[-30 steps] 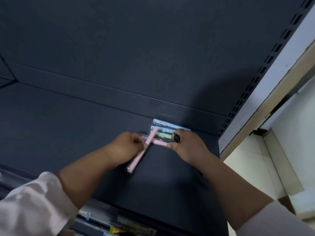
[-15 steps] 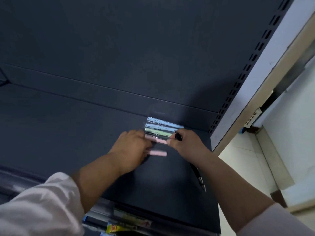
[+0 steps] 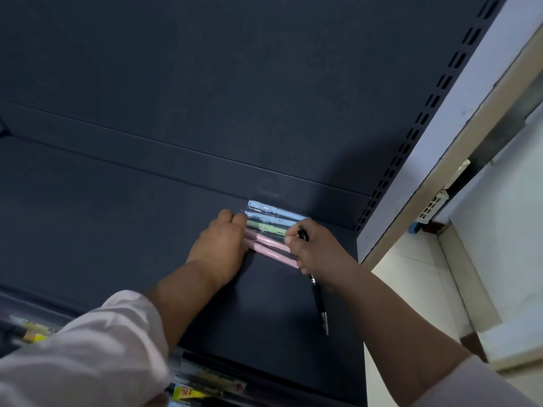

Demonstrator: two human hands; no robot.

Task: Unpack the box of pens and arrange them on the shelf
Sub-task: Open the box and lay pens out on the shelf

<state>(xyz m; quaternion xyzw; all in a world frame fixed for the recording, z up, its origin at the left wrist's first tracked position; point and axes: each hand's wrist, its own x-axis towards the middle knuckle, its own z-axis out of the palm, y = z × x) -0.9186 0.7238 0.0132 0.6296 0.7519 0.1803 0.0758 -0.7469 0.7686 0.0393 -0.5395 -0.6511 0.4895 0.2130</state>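
Five pastel pens (image 3: pixel 269 230) already lie side by side at the back of the dark shelf (image 3: pixel 117 230), squeezed between the two hands. The left hand (image 3: pixel 219 251) presses flat against their one end; the right hand (image 3: pixel 316 251) pushes the other end while gripping a black pen (image 3: pixel 318 301). I judge only a small part is arranged, and the box is not visible.

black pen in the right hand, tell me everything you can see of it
The black pen is slim and dark with a glossy barrel, a silvery band near the hand and a pale metallic end pointing toward the camera. Its other, black end pokes out above the right hand between thumb and fingers. It slants over the dark shelf; whether it touches the shelf is unclear. It lies just right of the row of pastel pens, crosswise to them.
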